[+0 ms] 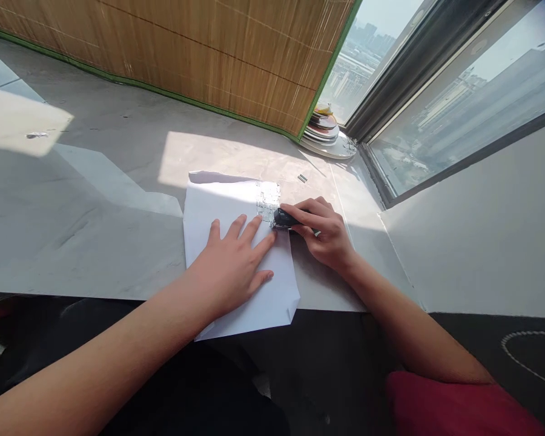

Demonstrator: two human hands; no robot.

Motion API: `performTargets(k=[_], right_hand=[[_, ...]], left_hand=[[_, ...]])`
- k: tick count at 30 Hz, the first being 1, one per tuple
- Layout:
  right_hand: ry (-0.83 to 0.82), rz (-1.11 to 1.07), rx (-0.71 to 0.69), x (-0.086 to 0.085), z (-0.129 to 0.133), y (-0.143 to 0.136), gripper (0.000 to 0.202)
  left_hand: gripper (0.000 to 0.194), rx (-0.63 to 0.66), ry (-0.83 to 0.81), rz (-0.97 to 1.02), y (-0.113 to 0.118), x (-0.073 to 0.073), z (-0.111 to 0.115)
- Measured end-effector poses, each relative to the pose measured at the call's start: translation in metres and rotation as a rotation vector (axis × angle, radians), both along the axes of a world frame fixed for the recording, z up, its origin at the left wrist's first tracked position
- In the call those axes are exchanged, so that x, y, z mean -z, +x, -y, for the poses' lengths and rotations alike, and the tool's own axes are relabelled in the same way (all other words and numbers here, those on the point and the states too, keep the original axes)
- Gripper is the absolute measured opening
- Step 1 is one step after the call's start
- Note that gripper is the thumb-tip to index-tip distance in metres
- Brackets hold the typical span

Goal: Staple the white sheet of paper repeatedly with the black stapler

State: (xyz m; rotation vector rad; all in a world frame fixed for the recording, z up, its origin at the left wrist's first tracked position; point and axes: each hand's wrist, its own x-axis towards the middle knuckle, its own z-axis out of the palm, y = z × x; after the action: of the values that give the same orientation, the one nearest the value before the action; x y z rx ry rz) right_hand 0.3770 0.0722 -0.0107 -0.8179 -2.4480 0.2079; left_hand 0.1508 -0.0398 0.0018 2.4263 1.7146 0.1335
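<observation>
Sunlight from the window falls in bright patches across a pale, marbled worktop, with a bamboo blind along its far side. White paper lies in front of me, its near end reaching past the worktop's front edge. My left hand is spread flat on it, fingers apart, pressing rather than gripping. My right hand is wrapped around a black stapler, whose nose meets the paper's right side, just beside my left fingertips and below a dense patch of staples.

I judge the paper light and easy to crease: its far edge curls up and its near right corner is bent. It should slide readily, so a broad palm suits it better than a pinch, though the stapled patch is probably stiffer and a little scratchy. The stapler looks compact and hard, best held around the middle of its body, keeping fingers away from the nose.

Room to shift is widest on my left. On the right, loose staple strips lie near the paper, and beyond them the stacked discs and white wall narrow the space.
</observation>
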Motion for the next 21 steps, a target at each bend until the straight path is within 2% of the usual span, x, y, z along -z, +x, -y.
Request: performTargets(k=[5,11,17,21], right_hand=[[0.012,-0.099,0.032,-0.001,-0.001,0.003,0.049],[0.021,-0.116,0.162,0.0,-0.008,0.007,0.052],[0.051,-0.075,0.265,0.008,-0.021,0.013,0.057],[0.043,-0.028,0.291,0.006,-0.025,0.014,0.062]], left_hand=[[0.064,0.015,-0.003,-0.011,-0.003,-0.001,0.0],[0.062,0.017,0.007,-0.034,-0.004,-0.001,0.001],[0.065,0.018,0.028,0.014,-0.009,-0.002,-0.004],[0.069,0.027,0.021,0.0,-0.011,-0.005,-0.007]])
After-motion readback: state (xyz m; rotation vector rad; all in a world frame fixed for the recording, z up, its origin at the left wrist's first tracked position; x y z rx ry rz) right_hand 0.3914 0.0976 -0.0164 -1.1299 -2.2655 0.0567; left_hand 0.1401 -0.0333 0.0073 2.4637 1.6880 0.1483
